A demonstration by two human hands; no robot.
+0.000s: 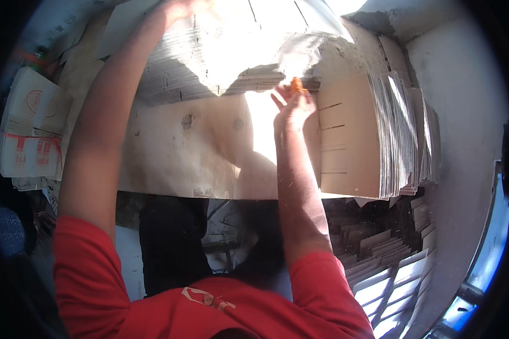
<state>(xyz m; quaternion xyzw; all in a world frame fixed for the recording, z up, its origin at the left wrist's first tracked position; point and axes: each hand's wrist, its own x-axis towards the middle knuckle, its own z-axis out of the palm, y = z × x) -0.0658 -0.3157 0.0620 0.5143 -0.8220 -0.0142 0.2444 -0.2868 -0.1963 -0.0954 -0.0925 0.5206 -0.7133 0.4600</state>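
Note:
A layered row of slotted cardboard sheets (172,68) lies across the far part of the table, its top bleached by sunlight. My left hand (186,8) reaches over its far left side, fingers stretched out on the bright cardboard; glare and the picture's edge hide part of them. My right hand (296,108) is at the row's near right end, closed round a small orange object (297,85). Only a short piece of that object shows above the fingers, so its kind is unclear. The index finger points up and to the left, near the sheets' edges.
A pale wooden tabletop (181,152) spans the middle. Slotted cardboard pieces (350,141) are stacked at its right edge, beside a wall (460,113). A white carton with red print (33,124) stands at the left. More cardboard pieces (384,248) lie below on the right.

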